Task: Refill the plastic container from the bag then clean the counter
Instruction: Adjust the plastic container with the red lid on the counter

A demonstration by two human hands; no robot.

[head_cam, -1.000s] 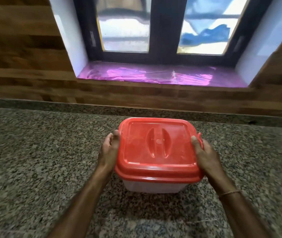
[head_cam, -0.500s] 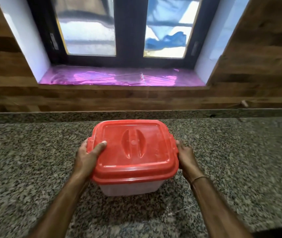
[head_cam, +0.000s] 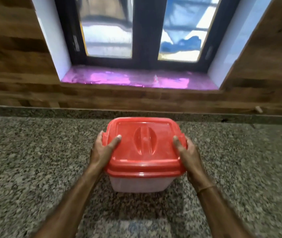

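We've got the clear plastic container (head_cam: 139, 183) on the granite counter (head_cam: 33, 169), red lid (head_cam: 144, 143) on. L hand (head_cam: 102, 150) & R hand (head_cam: 188, 152) clamp the lid's sides, thumbs on top, prob. to pry it off. Beyond the container: window sill (head_cam: 136, 79). No bag in view.

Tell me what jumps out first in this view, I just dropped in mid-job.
The red lid on the clear plastic container, centre of the speckled granite counter, with the left hand and right hand gripping its sides, thumbs on top. Behind it, the glossy pink windowsill glows under the dark-framed window.
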